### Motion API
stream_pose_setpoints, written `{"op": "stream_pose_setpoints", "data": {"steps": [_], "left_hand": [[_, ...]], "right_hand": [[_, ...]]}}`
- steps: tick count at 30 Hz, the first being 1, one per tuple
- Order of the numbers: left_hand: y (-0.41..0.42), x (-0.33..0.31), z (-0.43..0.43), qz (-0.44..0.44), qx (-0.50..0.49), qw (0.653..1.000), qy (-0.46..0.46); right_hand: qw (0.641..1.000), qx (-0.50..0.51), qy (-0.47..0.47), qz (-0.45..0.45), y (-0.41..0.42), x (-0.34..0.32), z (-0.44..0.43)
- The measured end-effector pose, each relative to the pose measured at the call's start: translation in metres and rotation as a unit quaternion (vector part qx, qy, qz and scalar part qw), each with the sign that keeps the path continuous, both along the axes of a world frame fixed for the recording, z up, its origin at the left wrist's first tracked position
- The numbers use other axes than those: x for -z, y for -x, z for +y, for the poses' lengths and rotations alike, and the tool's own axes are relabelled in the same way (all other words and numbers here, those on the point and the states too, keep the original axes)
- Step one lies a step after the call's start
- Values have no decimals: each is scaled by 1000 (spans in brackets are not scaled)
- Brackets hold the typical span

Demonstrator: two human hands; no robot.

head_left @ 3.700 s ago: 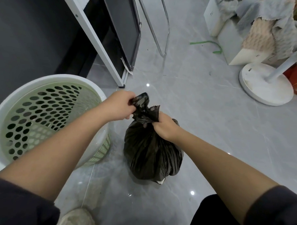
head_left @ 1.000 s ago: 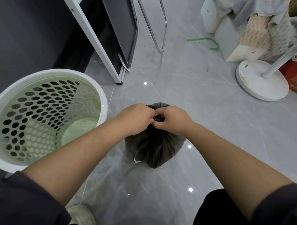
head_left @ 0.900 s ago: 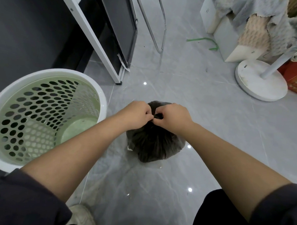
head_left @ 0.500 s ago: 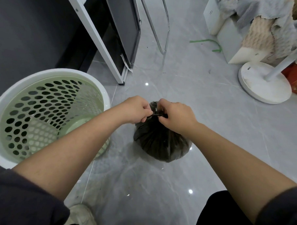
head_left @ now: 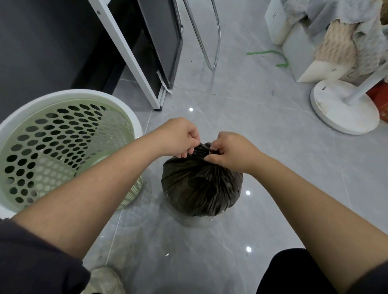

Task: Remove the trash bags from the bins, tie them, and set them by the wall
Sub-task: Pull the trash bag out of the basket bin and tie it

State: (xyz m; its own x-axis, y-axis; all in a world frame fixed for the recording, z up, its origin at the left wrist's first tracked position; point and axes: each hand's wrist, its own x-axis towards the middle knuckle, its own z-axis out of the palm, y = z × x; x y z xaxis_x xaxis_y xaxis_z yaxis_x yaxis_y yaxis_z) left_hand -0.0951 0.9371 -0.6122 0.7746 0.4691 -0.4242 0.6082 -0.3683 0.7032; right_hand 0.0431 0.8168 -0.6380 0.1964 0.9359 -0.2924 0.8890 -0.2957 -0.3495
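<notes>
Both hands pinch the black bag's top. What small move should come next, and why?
Probably pull the pinched ends apart to tighten the knot: the left hand and right hand both pinch the gathered neck of the black bag, which sits on the floor, already out of the bin.

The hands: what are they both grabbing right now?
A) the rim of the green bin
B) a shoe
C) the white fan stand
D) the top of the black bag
D: the left hand and the right hand both pinch the bunched-up top of the black bag, which is outside the bin, just beside it.
</notes>
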Motion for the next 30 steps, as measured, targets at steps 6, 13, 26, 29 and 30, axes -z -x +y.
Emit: {"op": "stream_pose_setpoints", "data": {"steps": [6,13,26,29,30], "left_hand": [[3,-5,5,-1,4,1000,-4],[4,-4,3,-10,-3,1000,0],[4,-8,5,-21,4,1000,-18],[7,-7,7,-11,6,1000,-10],[8,-6,8,-8,5,1000,-11]], "right_hand": [[996,-58,-30,-60,0,-1,6],[996,-18,-61,-67,4,-1,10],[1000,1,-25,11,-2,-6,4],[997,-31,-54,-46,-3,-5,5],[996,-37,-55,-52,-3,-6,6]]}}
